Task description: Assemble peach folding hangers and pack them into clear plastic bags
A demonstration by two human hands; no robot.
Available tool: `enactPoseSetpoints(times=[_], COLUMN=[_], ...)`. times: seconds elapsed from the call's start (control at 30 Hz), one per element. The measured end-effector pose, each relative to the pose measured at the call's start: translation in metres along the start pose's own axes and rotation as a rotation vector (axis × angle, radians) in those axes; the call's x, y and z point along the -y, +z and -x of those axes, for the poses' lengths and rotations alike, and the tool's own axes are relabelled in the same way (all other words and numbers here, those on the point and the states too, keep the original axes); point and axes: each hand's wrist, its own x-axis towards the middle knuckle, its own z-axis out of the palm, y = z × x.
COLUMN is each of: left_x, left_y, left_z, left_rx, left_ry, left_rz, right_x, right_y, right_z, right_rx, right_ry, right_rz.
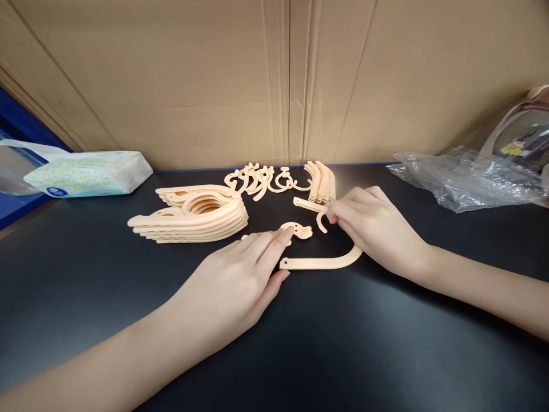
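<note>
My left hand (246, 272) lies palm down with its fingers stretched out. Its fingertips rest on a small flat, cream-coloured hanger piece (302, 231) with holes, partly covered by them. My right hand (371, 226) is closed, thumb and fingers pinched around a small curved hanger hook (321, 222) whose end sticks out. Under and beside that hand runs a bent cream hanger arm (321, 263), its holed end near my left thumb. Another straight holed end (306, 203) shows behind the hook; my right hand hides whether the two ends belong to one piece.
Left of my hands stands a pile of cream plastic hangers (193, 229). Behind lie several loose hooks (261, 180) and a stack of bent arms (322, 182). A tissue pack (94, 173) is at left, a clear plastic bag (467, 180) at right. Cardboard (193, 86) walls the back.
</note>
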Motion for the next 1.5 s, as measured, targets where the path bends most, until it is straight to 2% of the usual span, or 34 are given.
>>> enactPoseSetpoints(times=[0.1, 0.2, 0.43, 0.63, 0.77, 0.83, 0.93, 1.1, 1.2, 1.5], left_x=[-0.004, -0.007, -0.008, -0.010, -0.011, -0.011, -0.012, -0.013, -0.012, -0.010], left_y=[-0.005, -0.008, -0.010, -0.011, -0.019, -0.023, -0.027, -0.025, -0.022, -0.023], left_z=[-0.001, 0.000, 0.002, 0.001, 0.002, 0.002, 0.002, 0.001, 0.002, 0.005], left_rx=[-0.073, -0.081, -0.050, -0.048, -0.079, -0.081, -0.058, -0.036, -0.022, 0.000], left_ry=[0.028, 0.034, 0.006, 0.040, 0.069, 0.088, 0.117, 0.085, 0.072, 0.079], left_rz=[-0.112, -0.157, -0.166, -0.205, -0.259, -0.294, -0.313, -0.318, -0.329, -0.392], right_x=[-0.004, -0.007, -0.009, 0.005, 0.026, 0.033, 0.036, 0.036, 0.038, 0.037], right_y=[0.001, 0.001, 0.002, -0.012, -0.021, -0.021, -0.020, -0.022, -0.024, -0.020], right_z=[-0.001, -0.001, -0.001, -0.003, 0.001, 0.004, 0.006, 0.006, 0.005, 0.005], right_rx=[0.021, 0.033, -0.046, -0.168, -0.064, 0.015, 0.068, -0.005, -0.002, 0.018], right_ry=[-0.025, -0.052, -0.145, -0.111, -0.313, -0.352, -0.338, -0.415, -0.432, -0.341], right_rz=[-0.059, -0.093, -0.005, -0.004, -0.096, -0.140, -0.186, -0.118, -0.091, -0.080])
